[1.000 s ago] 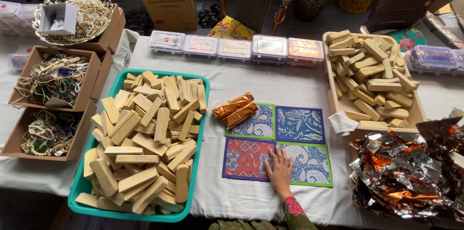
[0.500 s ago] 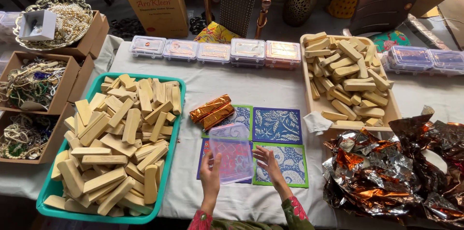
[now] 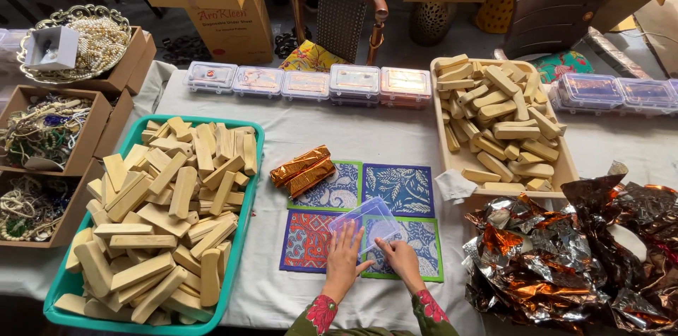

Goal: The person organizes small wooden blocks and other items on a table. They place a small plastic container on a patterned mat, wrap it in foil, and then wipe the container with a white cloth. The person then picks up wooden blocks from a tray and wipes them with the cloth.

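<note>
Clear plastic lid (image 3: 367, 225) lying tilted over the lower two patterned cards (image 3: 361, 244), long axis running up-right, directly ahead of both flat, open hands; left hand (image 3: 344, 262) and right hand (image 3: 401, 260) each touch its near edge

sleeves: dark olive green | cuffs: red-pink floral embroidery | bare hands

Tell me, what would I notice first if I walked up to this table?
Probably the green tray on the left, piled high with pale wooden blocks. In the middle, the left hand and right hand rest on a clear plastic lid over four colourful patterned cards. Shiny crumpled foil glitters at the right.
</note>
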